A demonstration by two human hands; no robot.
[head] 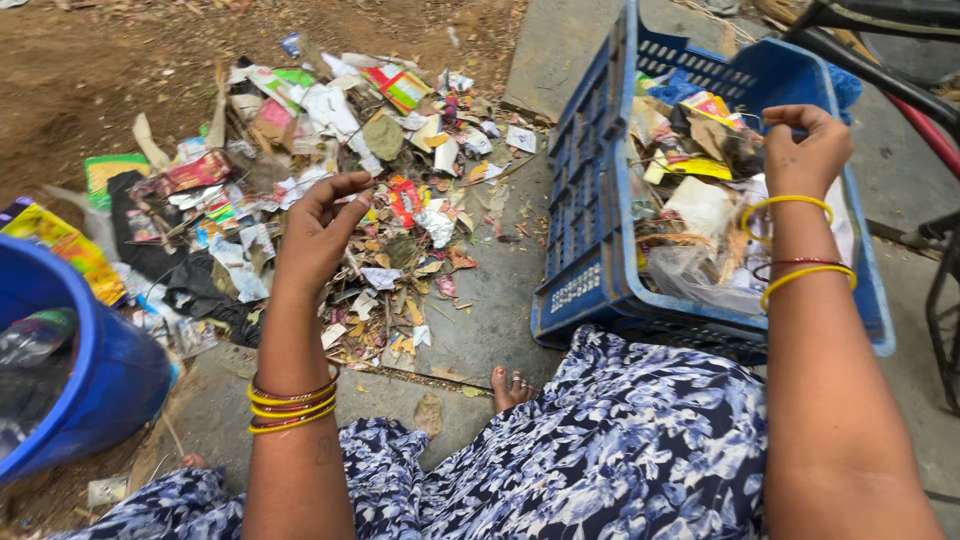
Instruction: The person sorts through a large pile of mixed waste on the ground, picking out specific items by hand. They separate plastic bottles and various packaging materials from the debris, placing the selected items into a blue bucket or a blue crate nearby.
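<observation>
You sit on a grey concrete slab [500,300] that borders bare brown earth [90,80]. Spread across both lies a heap of litter [300,170]: torn paper scraps, colourful wrappers, dry leaves and a crumpled black plastic bag [170,270]. To your right a blue plastic crate [590,250] stands on the concrete, tilted and stuffed with paper and wrappers. At your left a blue bucket [90,380] rests on the ground.
</observation>
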